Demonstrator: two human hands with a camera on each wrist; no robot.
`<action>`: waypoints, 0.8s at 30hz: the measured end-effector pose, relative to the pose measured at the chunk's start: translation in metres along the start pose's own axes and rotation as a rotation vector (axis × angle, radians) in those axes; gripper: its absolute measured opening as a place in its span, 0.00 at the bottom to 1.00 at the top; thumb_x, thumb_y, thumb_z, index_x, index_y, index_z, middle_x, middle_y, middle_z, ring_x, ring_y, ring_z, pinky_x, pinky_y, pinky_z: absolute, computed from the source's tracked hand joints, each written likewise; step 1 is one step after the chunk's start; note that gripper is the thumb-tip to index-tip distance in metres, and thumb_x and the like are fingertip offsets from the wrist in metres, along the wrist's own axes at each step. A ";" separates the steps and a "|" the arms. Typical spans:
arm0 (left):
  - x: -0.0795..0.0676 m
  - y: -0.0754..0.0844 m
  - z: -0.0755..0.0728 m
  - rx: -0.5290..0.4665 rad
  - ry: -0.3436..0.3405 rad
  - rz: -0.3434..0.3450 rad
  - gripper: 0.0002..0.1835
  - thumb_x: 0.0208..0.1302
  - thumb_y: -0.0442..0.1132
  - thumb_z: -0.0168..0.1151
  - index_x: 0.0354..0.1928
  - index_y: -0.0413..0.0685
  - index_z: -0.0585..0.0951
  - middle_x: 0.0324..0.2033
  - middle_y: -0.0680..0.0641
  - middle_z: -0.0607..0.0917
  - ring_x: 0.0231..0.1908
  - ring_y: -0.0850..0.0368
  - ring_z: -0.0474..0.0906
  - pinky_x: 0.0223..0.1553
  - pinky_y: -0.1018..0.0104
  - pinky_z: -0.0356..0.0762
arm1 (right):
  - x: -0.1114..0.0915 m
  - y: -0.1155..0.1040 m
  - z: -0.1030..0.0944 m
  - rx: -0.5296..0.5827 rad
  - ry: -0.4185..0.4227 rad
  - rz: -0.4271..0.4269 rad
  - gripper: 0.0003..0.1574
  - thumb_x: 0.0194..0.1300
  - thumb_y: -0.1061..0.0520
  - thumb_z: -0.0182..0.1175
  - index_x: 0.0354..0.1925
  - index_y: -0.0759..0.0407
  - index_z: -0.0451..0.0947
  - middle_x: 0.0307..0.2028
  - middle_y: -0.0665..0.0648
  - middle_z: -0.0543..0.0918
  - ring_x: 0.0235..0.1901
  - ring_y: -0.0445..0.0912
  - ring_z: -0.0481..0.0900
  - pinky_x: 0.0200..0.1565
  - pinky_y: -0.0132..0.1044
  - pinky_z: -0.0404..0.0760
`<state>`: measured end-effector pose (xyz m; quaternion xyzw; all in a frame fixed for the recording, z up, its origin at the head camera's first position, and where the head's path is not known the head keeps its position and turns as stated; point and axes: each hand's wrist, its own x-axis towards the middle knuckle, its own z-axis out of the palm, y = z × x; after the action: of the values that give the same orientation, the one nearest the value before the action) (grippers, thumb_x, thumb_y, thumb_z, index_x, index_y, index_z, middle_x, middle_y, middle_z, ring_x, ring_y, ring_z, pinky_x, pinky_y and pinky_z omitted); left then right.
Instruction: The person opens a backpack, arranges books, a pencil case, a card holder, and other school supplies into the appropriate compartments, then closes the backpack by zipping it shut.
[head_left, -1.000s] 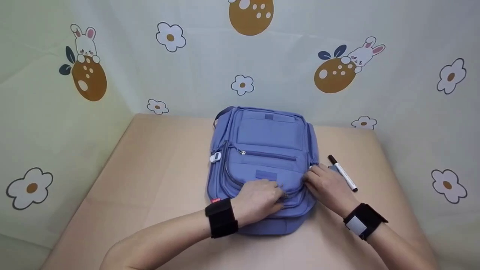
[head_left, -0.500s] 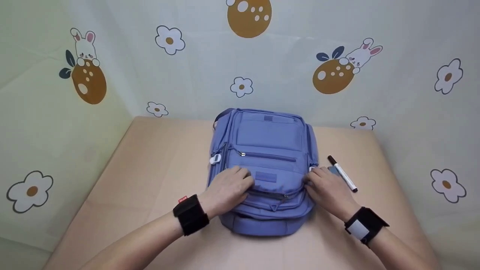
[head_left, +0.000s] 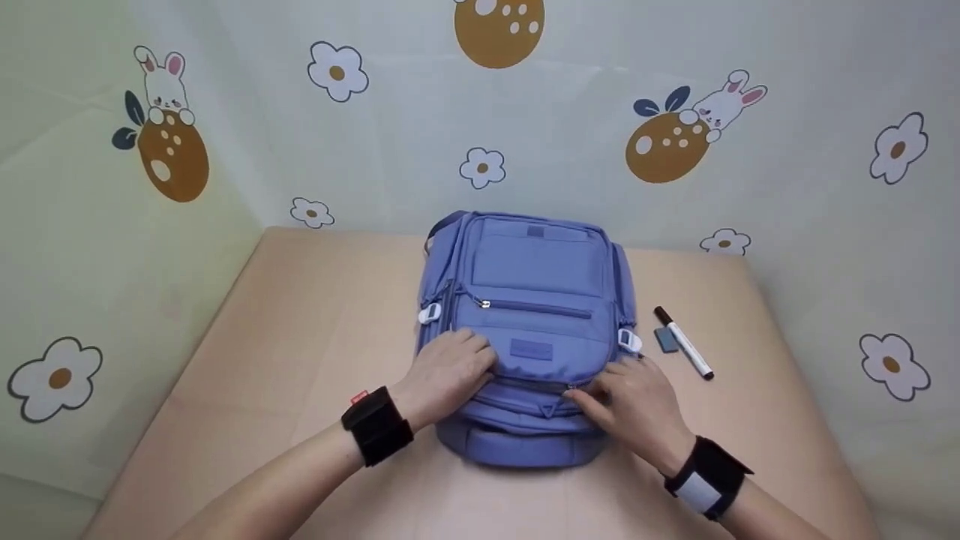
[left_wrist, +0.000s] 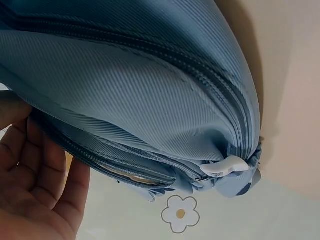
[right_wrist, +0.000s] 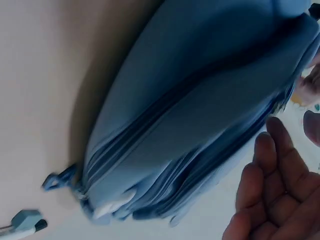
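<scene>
A blue backpack (head_left: 540,262) lies front side up on the table. At the left of its lower front pocket, my left hand (head_left: 454,375) pinches the pocket's zippered edge between thumb and curled fingers; the left wrist view shows this edge (left_wrist: 107,167) with a gap along it. My right hand (head_left: 641,405) is at the pocket's lower right, thumb and fingertips close to a metal zipper pull (head_left: 571,388). In the right wrist view its fingers (right_wrist: 277,175) are loosely bent, the thumb apart from them, with nothing between.
A black-capped white marker (head_left: 690,349) and a small blue-grey block (head_left: 665,340) lie on the table right of the backpack. White buckles (head_left: 629,342) sit at the bag's sides. A patterned curtain (head_left: 405,112) stands behind and beside the table (head_left: 322,315).
My left hand has gone left from the pocket's lower middle to its left edge. My right hand has left the bag's right side and come down toward the zipper pull, uncovering the block and buckle.
</scene>
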<state>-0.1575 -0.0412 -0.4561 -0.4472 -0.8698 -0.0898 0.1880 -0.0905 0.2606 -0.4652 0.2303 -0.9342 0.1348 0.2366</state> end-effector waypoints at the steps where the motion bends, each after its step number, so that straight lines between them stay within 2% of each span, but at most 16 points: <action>1: 0.000 0.000 0.000 -0.007 -0.006 -0.004 0.04 0.67 0.43 0.68 0.37 0.52 0.83 0.34 0.54 0.83 0.37 0.54 0.76 0.36 0.60 0.74 | 0.001 -0.003 0.002 -0.014 -0.021 0.016 0.20 0.59 0.38 0.74 0.20 0.46 0.82 0.20 0.42 0.79 0.24 0.42 0.72 0.32 0.39 0.68; 3: -0.001 0.000 -0.001 -0.027 -0.014 -0.008 0.04 0.67 0.43 0.67 0.37 0.52 0.83 0.35 0.53 0.83 0.37 0.54 0.76 0.36 0.60 0.74 | 0.003 -0.009 0.006 -0.043 -0.060 0.050 0.21 0.58 0.37 0.74 0.19 0.46 0.83 0.19 0.42 0.79 0.23 0.42 0.72 0.32 0.40 0.68; 6: -0.002 0.000 -0.002 -0.055 -0.016 -0.007 0.04 0.68 0.43 0.66 0.38 0.52 0.83 0.35 0.53 0.82 0.37 0.54 0.76 0.37 0.59 0.74 | 0.005 -0.014 0.009 -0.059 -0.101 0.093 0.19 0.57 0.42 0.76 0.19 0.47 0.82 0.19 0.43 0.78 0.23 0.43 0.72 0.31 0.40 0.67; 10: -0.003 -0.001 -0.004 -0.071 -0.009 -0.014 0.04 0.68 0.43 0.66 0.38 0.52 0.82 0.35 0.53 0.82 0.37 0.54 0.76 0.38 0.59 0.74 | 0.006 -0.014 0.008 -0.027 -0.107 0.121 0.13 0.56 0.49 0.75 0.21 0.48 0.82 0.21 0.41 0.75 0.24 0.42 0.71 0.30 0.39 0.68; 17: -0.001 0.000 -0.005 -0.064 -0.023 -0.026 0.04 0.69 0.43 0.66 0.37 0.52 0.83 0.35 0.53 0.82 0.38 0.53 0.76 0.37 0.59 0.74 | 0.002 -0.002 -0.001 0.007 -0.100 0.085 0.09 0.57 0.55 0.72 0.27 0.48 0.80 0.25 0.40 0.75 0.27 0.40 0.71 0.29 0.36 0.71; 24: -0.001 0.002 -0.006 -0.040 -0.035 -0.034 0.05 0.69 0.44 0.66 0.36 0.53 0.83 0.34 0.53 0.82 0.37 0.53 0.77 0.36 0.59 0.74 | -0.003 0.018 -0.008 -0.002 -0.094 0.129 0.11 0.55 0.56 0.72 0.27 0.49 0.78 0.25 0.42 0.74 0.27 0.41 0.70 0.28 0.37 0.70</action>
<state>-0.1537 -0.0425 -0.4508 -0.4374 -0.8786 -0.1023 0.1621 -0.0939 0.2803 -0.4628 0.1756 -0.9573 0.1378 0.1837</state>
